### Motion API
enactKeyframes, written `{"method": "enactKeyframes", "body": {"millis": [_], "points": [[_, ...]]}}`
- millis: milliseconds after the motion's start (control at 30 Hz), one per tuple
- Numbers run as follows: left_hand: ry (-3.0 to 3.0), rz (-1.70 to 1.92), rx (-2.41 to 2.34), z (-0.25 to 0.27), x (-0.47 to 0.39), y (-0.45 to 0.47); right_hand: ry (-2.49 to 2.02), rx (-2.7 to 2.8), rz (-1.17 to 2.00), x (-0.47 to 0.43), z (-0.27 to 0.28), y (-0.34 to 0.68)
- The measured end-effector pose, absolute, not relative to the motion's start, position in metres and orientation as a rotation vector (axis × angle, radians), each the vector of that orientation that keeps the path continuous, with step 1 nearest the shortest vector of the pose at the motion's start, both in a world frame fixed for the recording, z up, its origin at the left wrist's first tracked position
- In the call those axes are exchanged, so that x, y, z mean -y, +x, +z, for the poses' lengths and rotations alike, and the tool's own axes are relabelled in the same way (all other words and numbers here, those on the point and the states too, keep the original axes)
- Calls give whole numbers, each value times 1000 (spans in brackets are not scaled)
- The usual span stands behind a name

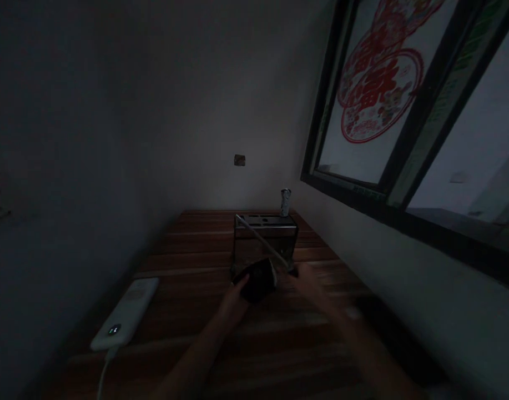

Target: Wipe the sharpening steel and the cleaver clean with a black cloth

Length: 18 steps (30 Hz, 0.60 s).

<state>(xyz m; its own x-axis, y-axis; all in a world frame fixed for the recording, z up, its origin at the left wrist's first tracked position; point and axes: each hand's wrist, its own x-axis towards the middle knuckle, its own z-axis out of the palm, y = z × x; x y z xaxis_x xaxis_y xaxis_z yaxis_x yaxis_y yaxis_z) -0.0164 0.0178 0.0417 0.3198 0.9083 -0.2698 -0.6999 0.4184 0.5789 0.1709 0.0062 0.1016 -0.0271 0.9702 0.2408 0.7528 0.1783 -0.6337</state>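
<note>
My left hand (235,299) grips a dark, squarish thing (258,280) with a pale right edge; the dim light hides its kind. To its right, my right hand (307,280) is closed round the dark handle of a long, narrow, knife-like tool (263,240). Its pale metal length slants up and left, passing in front of a metal rack (266,220) with slots in its top. Both hands are over the table, on the near side of the rack. My right hand and forearm are smeared by motion.
A white power bank (127,314) with a lit display and a cable lies on the wooden table (183,311) at left. A patterned can-like cylinder (285,203) stands at the rack's back right. A dark-framed window (362,194) is on the right wall.
</note>
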Motion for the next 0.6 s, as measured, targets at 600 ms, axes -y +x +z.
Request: {"method": "enactKeyframes", "body": {"millis": [600], "points": [[284, 1257, -639, 52, -19, -37, -1491, 1685, 878, 4, 16, 128]]}}
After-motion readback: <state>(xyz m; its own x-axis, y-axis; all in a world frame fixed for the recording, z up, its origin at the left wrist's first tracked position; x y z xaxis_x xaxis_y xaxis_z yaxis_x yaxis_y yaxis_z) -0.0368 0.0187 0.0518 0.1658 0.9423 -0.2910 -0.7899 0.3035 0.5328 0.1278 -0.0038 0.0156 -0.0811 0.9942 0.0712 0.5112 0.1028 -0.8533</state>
